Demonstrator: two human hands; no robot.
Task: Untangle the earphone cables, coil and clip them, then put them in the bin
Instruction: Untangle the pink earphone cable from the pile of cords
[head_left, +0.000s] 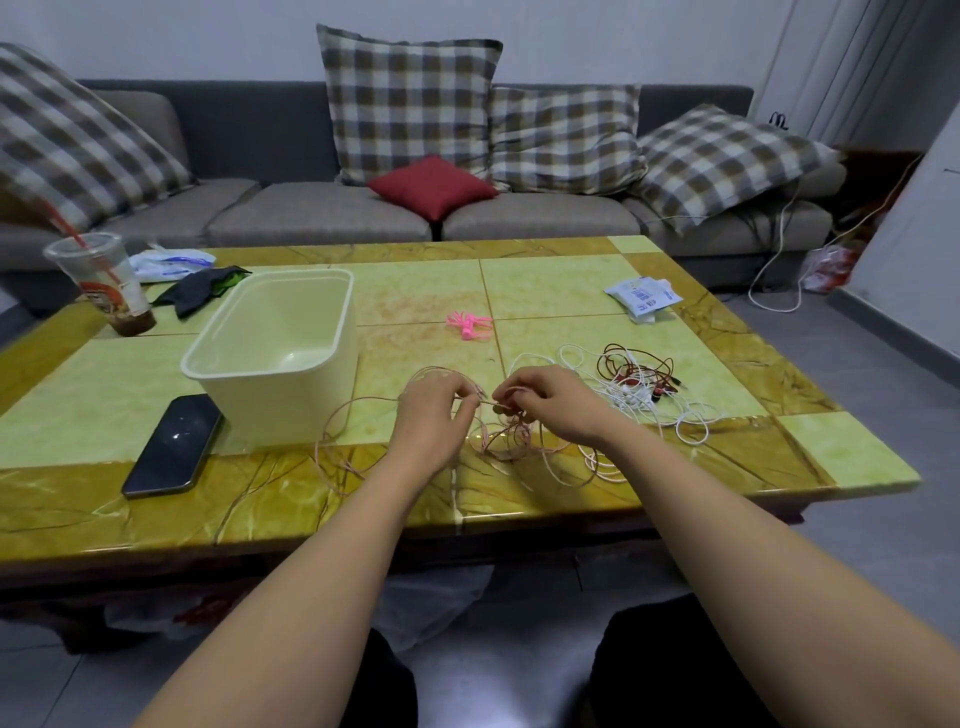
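My left hand (436, 402) and my right hand (545, 397) are close together over the table's front middle, each pinching a stretch of the pale pink earphone cable (337, 431). Its loops trail left and pile up in a tangle below my hands. To the right lies a white earphone cable (691, 418) tangled with a dark red one (631, 364). Pink clips (469, 325) lie on the table behind my hands. The cream bin (311, 291) stands empty at the left of my hands.
A black phone (174, 444) lies near the front left, beside the bin. A plastic cup with a straw (104, 283), a dark cloth (200, 291) and white packets (644, 296) sit further back. A grey sofa with checked cushions stands behind the table (571, 280).
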